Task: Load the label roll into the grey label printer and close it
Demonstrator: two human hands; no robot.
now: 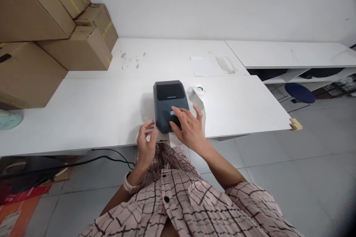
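A pink, dark-checked cloth shirt [205, 207] is nearest. The right hand [189, 127], spread and gripping nothing, lies over a dark-grey, boxy plastic device [164, 107] at the white tabletop [111, 114]'s near edge; the left hand [146, 142], empty, curls loosely just beside it. Rightward sits a round white roll [199, 90].

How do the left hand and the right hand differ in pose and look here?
The left hand is beside the dark device, while the right hand is over it, with a finger at the light button. A pale band circles the left hand's wrist; the right hand's wrist shows none. Both have bent fingers.
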